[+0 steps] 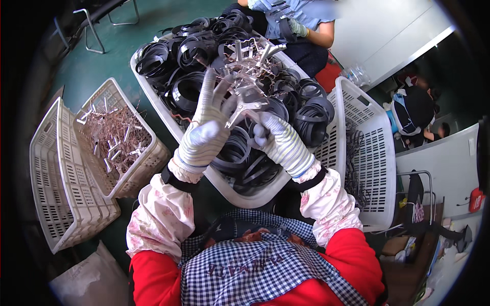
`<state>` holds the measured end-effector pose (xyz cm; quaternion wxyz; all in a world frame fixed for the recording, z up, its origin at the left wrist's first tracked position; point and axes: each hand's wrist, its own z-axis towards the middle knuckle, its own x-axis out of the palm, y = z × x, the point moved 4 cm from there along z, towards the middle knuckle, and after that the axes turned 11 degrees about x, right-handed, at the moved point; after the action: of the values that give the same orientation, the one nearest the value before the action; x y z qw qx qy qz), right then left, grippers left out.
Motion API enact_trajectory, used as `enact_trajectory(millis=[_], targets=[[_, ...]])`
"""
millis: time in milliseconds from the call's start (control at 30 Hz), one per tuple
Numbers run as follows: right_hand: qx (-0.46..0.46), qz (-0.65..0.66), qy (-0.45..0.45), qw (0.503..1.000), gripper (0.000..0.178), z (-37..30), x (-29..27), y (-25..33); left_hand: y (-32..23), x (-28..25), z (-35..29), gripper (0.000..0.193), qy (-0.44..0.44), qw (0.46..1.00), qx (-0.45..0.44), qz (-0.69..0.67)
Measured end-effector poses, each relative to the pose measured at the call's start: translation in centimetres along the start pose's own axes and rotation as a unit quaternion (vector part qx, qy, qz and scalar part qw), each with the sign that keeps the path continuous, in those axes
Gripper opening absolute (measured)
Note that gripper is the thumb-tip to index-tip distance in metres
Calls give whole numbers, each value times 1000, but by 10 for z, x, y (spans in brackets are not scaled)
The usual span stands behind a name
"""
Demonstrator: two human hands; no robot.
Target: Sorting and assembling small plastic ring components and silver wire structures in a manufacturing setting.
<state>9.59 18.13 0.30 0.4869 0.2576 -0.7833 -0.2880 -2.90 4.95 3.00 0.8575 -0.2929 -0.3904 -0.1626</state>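
My left hand (203, 138), in a striped knit glove, has its fingers stretched upward and apart. It is beside a silver metal bracket (250, 106); whether it touches the bracket I cannot tell. My right hand (287, 148), gloved alike, is closed with thumb and fingertips at the bracket's lower right end. Beyond both hands, a heap of similar metal pieces with wavy copper-coloured wires (255, 61) lies on coiled black strips (189, 92). The strips fill a large white tub (245, 199) in front of me. A bent copper wire (181, 118) shows beside my left wrist.
At left, a white basket (158, 153) holds several metal pieces with copper wires, next to another perforated basket (51, 168). White crates (375, 153) with dark parts stand at right. Across the tub, a person's gloved hand (298, 28) holds black strips. A metal-legged seat (92, 30) stands far left.
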Motion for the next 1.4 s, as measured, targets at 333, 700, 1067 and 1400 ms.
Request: enact_trajectory(millis=[333, 700, 1067, 1400], targets=[[-268, -628, -262, 682, 39, -19, -9, 56, -12, -17, 0, 110, -36, 987, 22, 155], [-187, -723, -403, 529, 23, -18, -58, 67, 0, -10, -8, 121, 24, 861, -43, 506], [-422, -545, -305, 657, 14, -54, 33, 49, 27, 20, -5, 85, 166, 598, 60, 782], [-484, -719, -196, 459, 34, -50, 54, 25, 31, 6, 2, 81, 134, 687, 33, 714]])
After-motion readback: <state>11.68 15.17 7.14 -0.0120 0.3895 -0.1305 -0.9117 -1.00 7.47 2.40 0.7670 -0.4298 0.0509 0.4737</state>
